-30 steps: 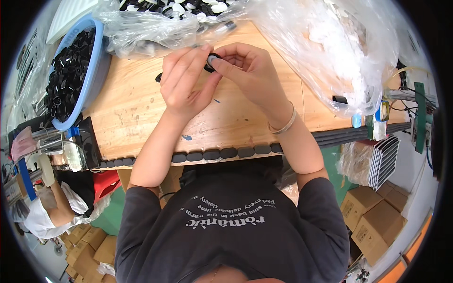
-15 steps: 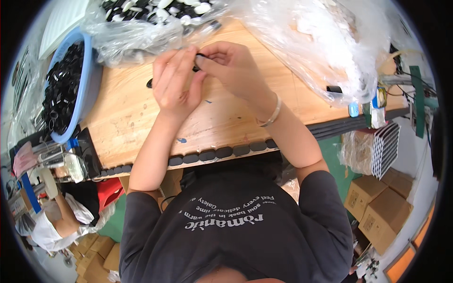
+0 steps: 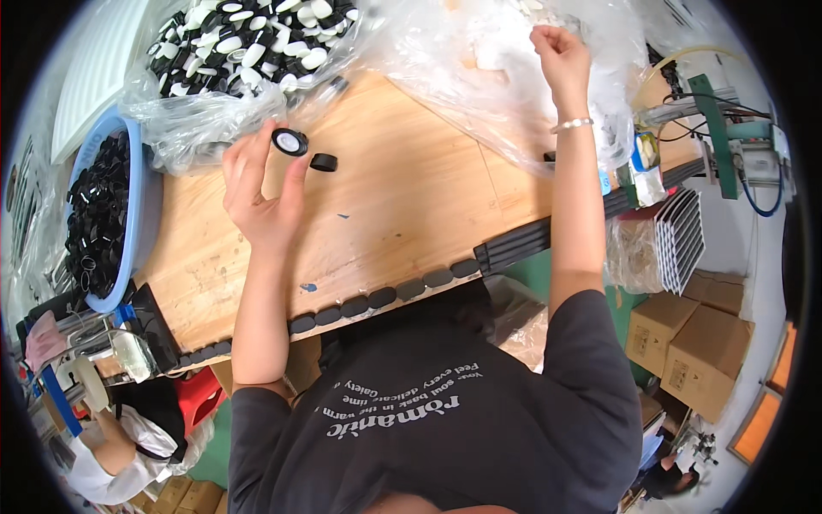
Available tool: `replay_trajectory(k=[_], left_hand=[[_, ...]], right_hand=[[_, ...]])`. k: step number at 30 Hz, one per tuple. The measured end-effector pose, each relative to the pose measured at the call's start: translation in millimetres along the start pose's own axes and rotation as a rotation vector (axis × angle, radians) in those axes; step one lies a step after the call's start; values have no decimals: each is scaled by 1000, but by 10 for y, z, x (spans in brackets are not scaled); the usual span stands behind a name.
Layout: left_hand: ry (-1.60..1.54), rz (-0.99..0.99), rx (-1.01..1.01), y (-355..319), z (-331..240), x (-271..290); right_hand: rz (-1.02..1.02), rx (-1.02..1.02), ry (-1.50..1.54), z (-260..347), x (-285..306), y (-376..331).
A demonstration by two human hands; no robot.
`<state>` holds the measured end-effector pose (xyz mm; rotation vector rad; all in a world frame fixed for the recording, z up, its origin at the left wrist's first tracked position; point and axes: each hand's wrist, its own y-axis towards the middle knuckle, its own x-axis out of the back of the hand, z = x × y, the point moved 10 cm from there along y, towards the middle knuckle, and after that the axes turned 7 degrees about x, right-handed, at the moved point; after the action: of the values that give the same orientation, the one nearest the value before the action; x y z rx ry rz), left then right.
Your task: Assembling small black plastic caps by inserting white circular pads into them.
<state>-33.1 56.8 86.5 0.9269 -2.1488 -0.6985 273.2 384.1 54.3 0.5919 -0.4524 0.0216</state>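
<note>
My left hand (image 3: 264, 195) is over the left half of the wooden table (image 3: 411, 197), gripping a round black cap (image 3: 289, 142) by its rim. The cap's open side faces up and shows a white disc inside. Just right of it, apart from my thumb, a second short black cap (image 3: 324, 162) rests on the wood. My right hand (image 3: 565, 64) is stretched out to the far right, above a clear plastic bag (image 3: 428, 81) with a heap of white material (image 3: 505, 56). Its fingers are pressed together; anything between them is too small or hidden to make out.
A bag of black and white oval pieces (image 3: 248, 56) lies at the far left. Beside it stands a blue basin (image 3: 145, 201) full of black parts. Dark padding (image 3: 381, 297) lines the table's near edge. Cardboard boxes (image 3: 706, 360) are stacked at right; another person (image 3: 107, 450) works at lower left.
My hands were together over the table; now the right has swung away to the far right, over the white heap. The left keeps the cap, its white inside now showing. The view has shifted slightly.
</note>
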Motion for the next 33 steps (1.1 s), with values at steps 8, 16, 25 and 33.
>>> replay_trajectory(k=[8, 16, 25, 33], left_hand=[[21, 60, -54, -40, -8, -120], [23, 78, -54, -36, -25, -123], [29, 46, -47, -12, 48, -52], [68, 8, -105, -56, 5, -48]], right_hand=[[419, 131, -439, -296, -654, 103], [333, 1, -641, -338, -696, 249], [402, 123, -723, -170, -837, 254], [442, 21, 522, 1574, -1240, -869]])
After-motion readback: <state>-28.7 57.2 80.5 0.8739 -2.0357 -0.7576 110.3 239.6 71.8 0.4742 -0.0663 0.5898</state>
